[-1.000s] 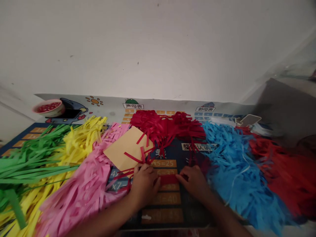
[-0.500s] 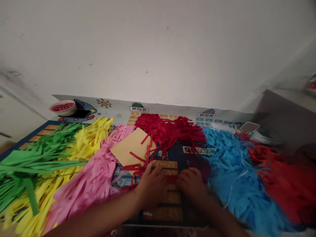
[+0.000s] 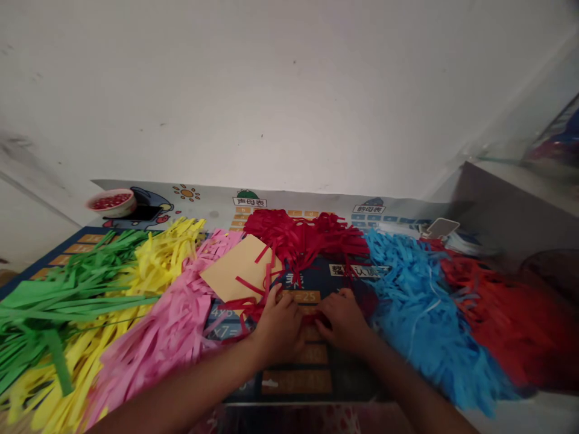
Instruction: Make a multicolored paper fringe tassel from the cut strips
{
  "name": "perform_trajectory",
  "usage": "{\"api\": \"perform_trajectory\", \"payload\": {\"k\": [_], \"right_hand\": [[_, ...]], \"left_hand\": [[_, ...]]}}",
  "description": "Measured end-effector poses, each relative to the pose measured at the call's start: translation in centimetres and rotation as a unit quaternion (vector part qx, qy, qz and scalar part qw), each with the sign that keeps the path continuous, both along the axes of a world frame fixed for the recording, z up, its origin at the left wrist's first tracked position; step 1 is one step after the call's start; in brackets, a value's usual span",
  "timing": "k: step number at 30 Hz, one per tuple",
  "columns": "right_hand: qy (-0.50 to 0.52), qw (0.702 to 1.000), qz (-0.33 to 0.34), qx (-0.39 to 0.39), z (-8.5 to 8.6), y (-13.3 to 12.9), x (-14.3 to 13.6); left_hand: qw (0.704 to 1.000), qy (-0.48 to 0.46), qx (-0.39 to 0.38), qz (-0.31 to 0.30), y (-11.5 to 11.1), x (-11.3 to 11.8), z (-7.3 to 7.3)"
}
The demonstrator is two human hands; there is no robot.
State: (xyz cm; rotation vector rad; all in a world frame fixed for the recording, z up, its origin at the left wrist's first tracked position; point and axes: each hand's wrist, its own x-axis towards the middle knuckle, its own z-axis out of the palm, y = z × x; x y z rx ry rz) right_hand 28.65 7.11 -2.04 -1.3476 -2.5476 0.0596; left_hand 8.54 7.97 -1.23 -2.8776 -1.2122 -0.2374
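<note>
Low over the front middle of the mat, my left hand [image 3: 280, 322] is closed with its fingers curled on a red strip [image 3: 309, 319]. My right hand [image 3: 344, 320], also closed, grips the strip from the other side, so a short stretch shows between the two. More red strips [image 3: 246, 304] trail out left of my left hand. Just beyond it lies a tan square sheet [image 3: 235, 271] with loose red strips across its right part. Behind both hands sits a dark red fringed bundle [image 3: 303, 238]. My fingertips are partly hidden from view.
Green [image 3: 81, 271], yellow [image 3: 154, 265] and pink fringed bundles [image 3: 167, 325] cover the left. Blue [image 3: 411, 301] and red ones [image 3: 502, 319] lie at right. A bowl of red bits [image 3: 113, 204] and a dark phone [image 3: 145, 213] stand back left, against the wall [image 3: 289, 96].
My right hand has shifted slightly up and left, with its thumb now showing. The left hand stays nearly in place. The view has turned a little to the right.
</note>
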Motion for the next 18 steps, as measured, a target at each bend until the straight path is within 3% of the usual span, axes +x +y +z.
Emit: {"api": "perform_trajectory", "payload": {"k": [4, 10, 18], "right_hand": [[0.022, 0.999, -0.015, -0.020, 0.5, -0.3, 0.0], [0.049, 0.999, 0.001, 0.016, -0.7, -0.4, 0.1], [0.080, 0.995, 0.010, 0.060, -2.3, -0.8, 2.1]], "left_hand": [[1.000, -0.005, -0.010, 0.012, 0.1, -0.1, -0.1], [0.998, -0.064, -0.014, 0.022, 0.3, -0.7, -0.8], [0.996, -0.085, 0.031, -0.003, 0.1, -1.4, -3.0]]}}
